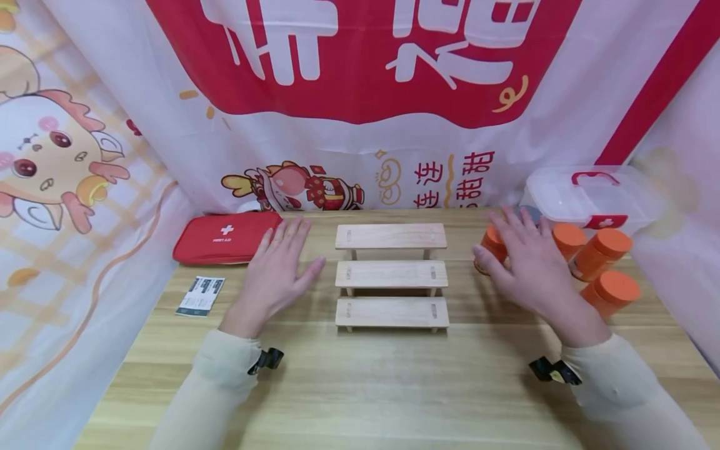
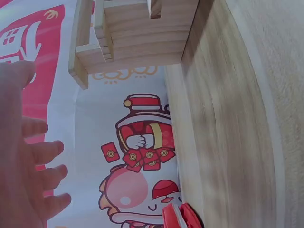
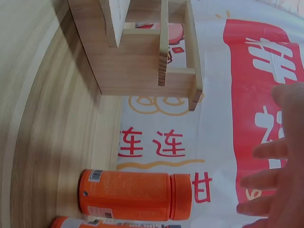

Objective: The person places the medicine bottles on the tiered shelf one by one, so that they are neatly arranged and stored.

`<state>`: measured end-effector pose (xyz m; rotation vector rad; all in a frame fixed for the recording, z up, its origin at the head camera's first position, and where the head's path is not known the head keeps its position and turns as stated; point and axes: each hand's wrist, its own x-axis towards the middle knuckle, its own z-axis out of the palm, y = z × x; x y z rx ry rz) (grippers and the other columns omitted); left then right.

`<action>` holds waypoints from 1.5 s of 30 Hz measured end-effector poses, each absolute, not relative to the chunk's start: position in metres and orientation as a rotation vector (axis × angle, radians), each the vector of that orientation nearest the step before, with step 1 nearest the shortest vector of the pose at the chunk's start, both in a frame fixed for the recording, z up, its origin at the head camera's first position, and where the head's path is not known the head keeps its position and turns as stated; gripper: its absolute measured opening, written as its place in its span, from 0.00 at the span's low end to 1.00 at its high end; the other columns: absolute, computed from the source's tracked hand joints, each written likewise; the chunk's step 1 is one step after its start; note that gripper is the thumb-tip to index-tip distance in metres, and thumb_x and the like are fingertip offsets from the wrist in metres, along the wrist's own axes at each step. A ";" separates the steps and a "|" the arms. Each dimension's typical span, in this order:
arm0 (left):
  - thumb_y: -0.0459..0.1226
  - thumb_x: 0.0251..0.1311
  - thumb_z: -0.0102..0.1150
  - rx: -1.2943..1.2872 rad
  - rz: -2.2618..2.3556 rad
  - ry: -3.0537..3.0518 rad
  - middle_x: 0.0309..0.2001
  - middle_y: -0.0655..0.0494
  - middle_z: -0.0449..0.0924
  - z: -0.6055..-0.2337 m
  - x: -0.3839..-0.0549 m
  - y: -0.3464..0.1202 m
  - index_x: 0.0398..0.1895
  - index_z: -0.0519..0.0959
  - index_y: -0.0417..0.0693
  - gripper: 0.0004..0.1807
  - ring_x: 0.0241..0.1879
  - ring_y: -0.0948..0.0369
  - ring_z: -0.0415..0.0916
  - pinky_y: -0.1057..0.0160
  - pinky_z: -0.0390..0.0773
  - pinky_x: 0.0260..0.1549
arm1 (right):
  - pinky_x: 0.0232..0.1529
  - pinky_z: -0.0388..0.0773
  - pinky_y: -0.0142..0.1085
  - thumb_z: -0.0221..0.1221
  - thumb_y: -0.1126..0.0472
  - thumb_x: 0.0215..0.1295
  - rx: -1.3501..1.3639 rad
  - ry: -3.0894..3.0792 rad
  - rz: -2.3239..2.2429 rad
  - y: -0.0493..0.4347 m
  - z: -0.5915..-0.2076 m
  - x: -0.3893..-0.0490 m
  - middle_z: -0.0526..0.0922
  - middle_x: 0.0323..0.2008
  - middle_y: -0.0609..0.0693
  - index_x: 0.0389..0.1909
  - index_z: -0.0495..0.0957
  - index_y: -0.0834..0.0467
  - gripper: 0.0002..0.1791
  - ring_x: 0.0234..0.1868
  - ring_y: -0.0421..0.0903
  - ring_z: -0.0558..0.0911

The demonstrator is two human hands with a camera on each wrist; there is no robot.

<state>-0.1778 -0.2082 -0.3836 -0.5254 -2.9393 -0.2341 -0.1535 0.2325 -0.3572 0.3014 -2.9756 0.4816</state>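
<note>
In the head view my left hand point(image 1: 275, 269) is spread flat above the table, fingers straight, holding nothing. Nearest to it is a red first aid pouch point(image 1: 225, 234), with a small printed leaflet point(image 1: 201, 296) below the pouch. My right hand point(image 1: 529, 269) hovers with straight fingers over several orange-capped bottles point(image 1: 610, 294) and hides part of them. An orange bottle point(image 3: 128, 194) stands below that hand in the right wrist view. Between the hands sits a three-tier wooden step rack point(image 1: 392, 275), also seen from the side in the left wrist view.
A clear plastic first aid box point(image 1: 596, 200) with a red handle stands at the back right. Behind it all hangs a printed red and white cloth point(image 1: 360, 137). The wooden table point(image 1: 394, 394) stretches toward me.
</note>
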 end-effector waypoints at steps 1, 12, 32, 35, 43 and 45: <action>0.67 0.80 0.36 -0.521 -0.273 -2.935 0.89 0.49 0.42 -0.383 -0.177 -0.209 0.90 0.43 0.51 0.48 0.88 0.42 0.41 0.42 0.41 0.87 | 0.84 0.41 0.71 0.53 0.32 0.78 0.292 -2.945 0.512 0.234 -0.357 -0.152 0.53 0.86 0.64 0.87 0.55 0.54 0.47 0.86 0.72 0.49; 0.55 0.78 0.55 -0.455 -0.625 -2.779 0.74 0.42 0.77 -0.382 -0.171 -0.210 0.78 0.71 0.44 0.35 0.68 0.38 0.80 0.36 0.81 0.65 | 0.48 0.65 0.14 0.66 0.62 0.72 0.290 -2.353 0.805 0.256 -0.370 -0.137 0.91 0.52 0.63 0.60 0.86 0.62 0.18 0.48 0.60 0.85; 0.44 0.78 0.62 -0.474 -1.000 -2.852 0.54 0.49 0.90 -0.388 -0.162 -0.215 0.58 0.86 0.46 0.16 0.55 0.51 0.87 0.42 0.86 0.59 | 0.62 0.59 0.10 0.67 0.71 0.69 0.215 -2.357 0.850 0.324 -0.384 -0.102 0.73 0.54 0.10 0.58 0.86 0.64 0.17 0.59 0.12 0.67; 0.45 0.78 0.62 -0.496 -1.043 -2.887 0.56 0.50 0.90 -0.391 -0.162 -0.216 0.59 0.86 0.46 0.16 0.56 0.50 0.87 0.43 0.86 0.60 | 0.64 0.55 0.10 0.67 0.71 0.69 0.171 -2.389 0.823 0.332 -0.385 -0.096 0.84 0.60 0.31 0.57 0.85 0.65 0.16 0.59 0.12 0.65; 0.41 0.76 0.65 -0.527 -1.188 -3.013 0.57 0.52 0.89 -0.407 -0.155 -0.223 0.60 0.86 0.45 0.16 0.58 0.52 0.86 0.42 0.84 0.62 | 0.65 0.45 0.10 0.65 0.66 0.74 0.001 -2.507 0.716 0.350 -0.390 -0.084 0.80 0.63 0.76 0.64 0.80 0.69 0.20 0.63 0.72 0.74; 0.41 0.76 0.65 -0.549 -1.217 -3.036 0.57 0.53 0.89 -0.410 -0.153 -0.224 0.61 0.85 0.45 0.16 0.58 0.53 0.85 0.43 0.84 0.63 | 0.66 0.47 0.11 0.67 0.67 0.72 -0.009 -2.480 0.732 0.357 -0.395 -0.084 0.80 0.63 0.76 0.63 0.80 0.69 0.21 0.69 0.61 0.77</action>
